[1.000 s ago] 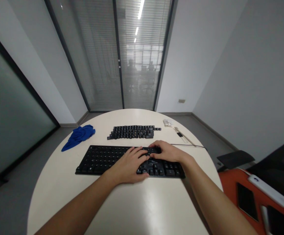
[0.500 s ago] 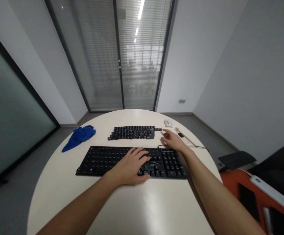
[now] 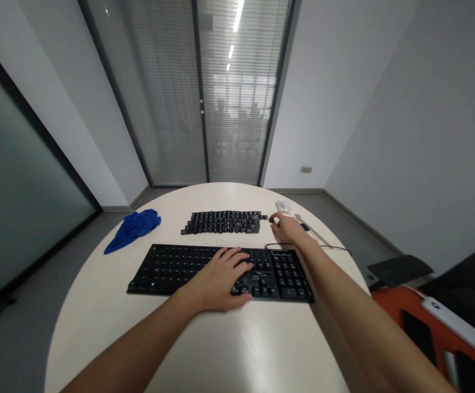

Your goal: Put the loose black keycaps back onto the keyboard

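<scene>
Round white table [image 3: 98, 327], w/ a black keyboard [image 3: 167, 267] in the middle. Behind it are loose keycaps [image 3: 221, 222] laid in rows, and to the far left a blue cloth [image 3: 133, 228]. Left hand [image 3: 217, 279] rests palm down on the keyboard's right-centre part, fingers relaxed and spread, grasping nothing. Right hand [image 3: 290, 230] is beyond the keyboard, at the right end of the keycap rows. Its thumb and forefinger are pinched on a single black keycap [image 3: 271, 219], just beside the last caps of the top row. Close behind this hand are a small white object [image 3: 282, 206] and a thin tool [image 3: 313, 232]. The black cable [image 3: 331, 246] passes under the right wrist, and the forearm crosses over the numpad corner. Compared w/ 1 s ago, the right hand was then on the keyboard touching the left one and is now well apart from it, approx. at the rows. Left hand and keyboard did not move.
</scene>
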Available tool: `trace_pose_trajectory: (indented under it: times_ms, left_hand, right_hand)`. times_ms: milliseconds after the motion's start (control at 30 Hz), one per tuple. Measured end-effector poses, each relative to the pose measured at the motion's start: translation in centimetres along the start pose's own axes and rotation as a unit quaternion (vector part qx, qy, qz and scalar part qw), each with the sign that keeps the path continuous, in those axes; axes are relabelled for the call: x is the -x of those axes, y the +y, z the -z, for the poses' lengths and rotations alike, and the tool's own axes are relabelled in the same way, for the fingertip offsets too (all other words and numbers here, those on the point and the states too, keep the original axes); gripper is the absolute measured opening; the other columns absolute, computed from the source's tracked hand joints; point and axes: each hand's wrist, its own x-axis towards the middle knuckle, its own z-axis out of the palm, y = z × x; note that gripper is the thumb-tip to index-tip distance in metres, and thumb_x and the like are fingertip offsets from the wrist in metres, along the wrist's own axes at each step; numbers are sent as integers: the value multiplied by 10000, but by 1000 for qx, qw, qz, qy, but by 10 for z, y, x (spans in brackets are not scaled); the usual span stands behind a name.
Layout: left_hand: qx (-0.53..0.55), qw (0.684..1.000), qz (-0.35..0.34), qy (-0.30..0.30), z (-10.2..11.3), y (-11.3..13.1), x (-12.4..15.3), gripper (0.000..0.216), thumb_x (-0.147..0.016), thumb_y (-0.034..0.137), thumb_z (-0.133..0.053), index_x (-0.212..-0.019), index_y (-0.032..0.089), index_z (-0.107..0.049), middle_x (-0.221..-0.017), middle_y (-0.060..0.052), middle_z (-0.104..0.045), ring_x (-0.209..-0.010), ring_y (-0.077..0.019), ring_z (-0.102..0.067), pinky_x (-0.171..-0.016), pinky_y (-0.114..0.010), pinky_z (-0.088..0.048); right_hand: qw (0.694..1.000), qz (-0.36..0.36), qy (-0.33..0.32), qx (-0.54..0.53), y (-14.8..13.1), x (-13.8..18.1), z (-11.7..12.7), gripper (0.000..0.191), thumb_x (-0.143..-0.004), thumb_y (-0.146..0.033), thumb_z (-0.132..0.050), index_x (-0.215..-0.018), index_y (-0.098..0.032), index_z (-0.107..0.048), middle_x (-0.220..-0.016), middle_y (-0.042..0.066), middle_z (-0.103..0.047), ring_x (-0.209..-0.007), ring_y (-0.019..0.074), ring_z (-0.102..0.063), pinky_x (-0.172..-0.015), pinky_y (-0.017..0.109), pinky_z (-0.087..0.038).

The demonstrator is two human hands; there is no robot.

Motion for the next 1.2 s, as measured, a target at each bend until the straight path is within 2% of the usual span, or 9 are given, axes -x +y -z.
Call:
trace_pose_trajectory:
  times_ms: [200,300,467,600,667,767,900,1200]
  left_hand:
    - [-14,1000,-3,1,0,0,-1,588,-861,481,-661,-1360,194,-540,-1494,-114,-497,-1445,-327,-359,-1206,-525,-254]
    - [-18,1000,-2,-2,-1,0,-1,596,-863,486,-657,-1368,195,-532,-1500,-113,-490,-1453,-324,-346,-1211,-527,-243]
    - [-14,1000,3,-3,-1,0,-1,584,-865,487,-650,-1369,220,-524,-1507,-102,-484,-1457,-323,-343,-1213,-537,-235]
    - [-15,1000,3,-5,-1,-1,0,590,-860,485,-660,-1367,216,-526,-1508,-107,-484,-1452,-330,-350,-1209,-541,-243]
    - [-15,1000,3,-5,-2,-1,0,592,-859,483,-663,-1368,213,-528,-1504,-109,-488,-1450,-333,-352,-1209,-546,-243]
    - [-12,1000,0,-2,-2,-2,0,593,-857,480,-666,-1370,215,-528,-1501,-106,-490,-1451,-333,-350,-1209,-552,-242]
    - [-11,1000,-1,1,-2,-1,0,602,-849,476,-678,-1366,203,-536,-1494,-113,-495,-1444,-334,-359,-1210,-542,-244]
    - [-12,1000,-1,2,-1,-1,0,590,-846,480,-674,-1354,212,-539,-1492,-113,-498,-1439,-334,-368,-1199,-549,-262]
  right_hand:
    - [1000,-8,0,9,0,12,1,223,-910,-221,-594,-1073,-125,-713,-1005,156,-750,-980,265,-676,-849,311,-450]
    - [1000,4,-13,-17,3,23,3,240,-926,-273,-567,-1027,-130,-731,-1007,136,-758,-959,255,-680,-819,298,-465]
    - [996,17,-24,-82,6,43,8,299,-949,-339,-530,-1063,-141,-722,-1046,106,-764,-939,235,-692,-821,296,-496]
    - [975,66,-89,-192,0,60,17,380,-957,-449,-514,-1084,-149,-710,-1011,91,-764,-854,225,-693,-795,324,-517]
    - [961,106,-103,-232,-7,68,24,404,-938,-498,-542,-1079,-159,-710,-1040,92,-755,-911,236,-681,-852,349,-510]
    - [944,144,-141,-260,-17,77,34,416,-909,-544,-584,-1056,-176,-712,-1072,84,-746,-1002,249,-665,-925,364,-490]
    - [931,162,-197,-261,-24,81,39,429,-891,-574,-602,-1049,-192,-717,-1063,67,-747,-1013,253,-664,-921,373,-493]
    - [929,195,-178,-260,-18,80,36,395,-850,-559,-666,-994,-201,-753,-1052,73,-743,-1001,249,-669,-945,389,-500]
